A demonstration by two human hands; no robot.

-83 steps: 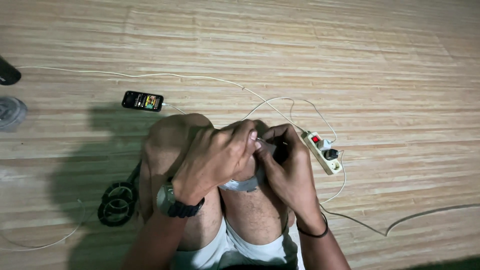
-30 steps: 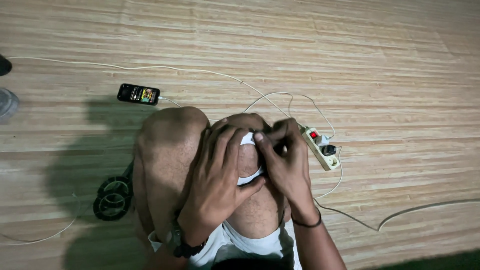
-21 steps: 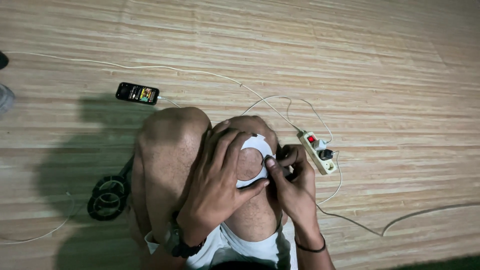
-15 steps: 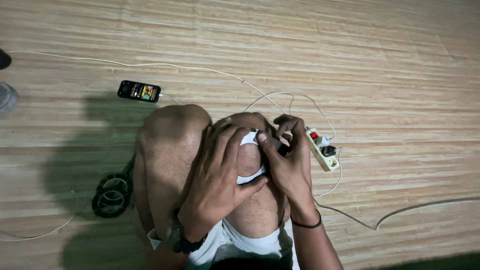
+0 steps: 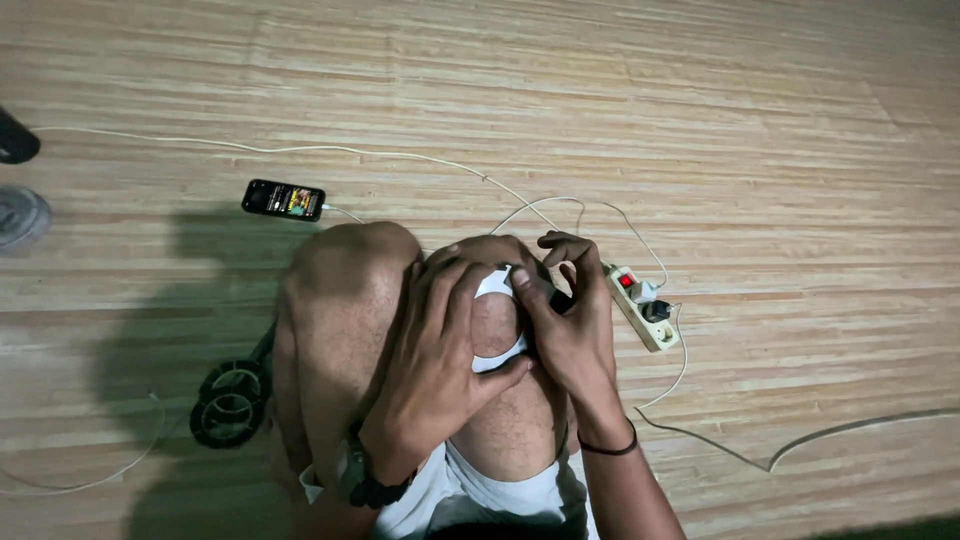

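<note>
Over the raised knee, the left hand point(image 5: 432, 370) curls its grip around a thin white ring-shaped piece point(image 5: 497, 318) while the right hand point(image 5: 565, 320) pinches its upper edge, with open striped wooden floor point(image 5: 700, 120) beyond and a power strip point(image 5: 640, 306) just beside.

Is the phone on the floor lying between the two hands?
No, the phone lies apart on the floor, beyond the knee, while both hands hold a white ring.

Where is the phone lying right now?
The phone lies on the wooden floor, upper left in the head view, beyond the left knee, its white cable attached.
</note>
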